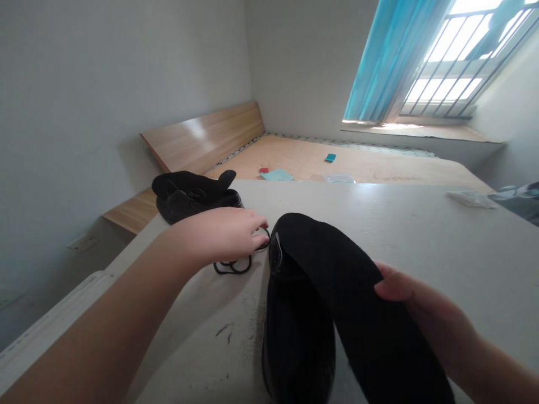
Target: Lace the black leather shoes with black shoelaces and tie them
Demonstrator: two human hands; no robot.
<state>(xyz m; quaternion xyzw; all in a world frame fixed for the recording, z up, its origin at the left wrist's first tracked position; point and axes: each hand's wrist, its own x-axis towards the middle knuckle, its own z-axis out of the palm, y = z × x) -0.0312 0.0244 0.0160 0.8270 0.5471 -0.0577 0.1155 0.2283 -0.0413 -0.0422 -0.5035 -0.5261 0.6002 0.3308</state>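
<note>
A black shoe (295, 336) stands on the white table in front of me, its opening facing up. Over its toe end and right side lies a long black insole (349, 292), whose right edge my right hand (404, 294) grips between thumb and fingers. My left hand (236, 230) is beside the shoe's far end, its thumb and fingertips pinched on a thin black shoelace (233, 272) that loops below the hand onto the table. Behind my left wrist rests a second black shoe (181, 207), with another black insole (189, 182) on top.
The white table (404, 235) has dark scuffs. A clear plastic bag (471, 198) lies at its right. Beyond is a wooden bed board (379, 163) with a teal packet (330, 157), a pale green sheet (278, 175) and a red piece (264, 170). A blue curtain (379, 62) hangs by the window.
</note>
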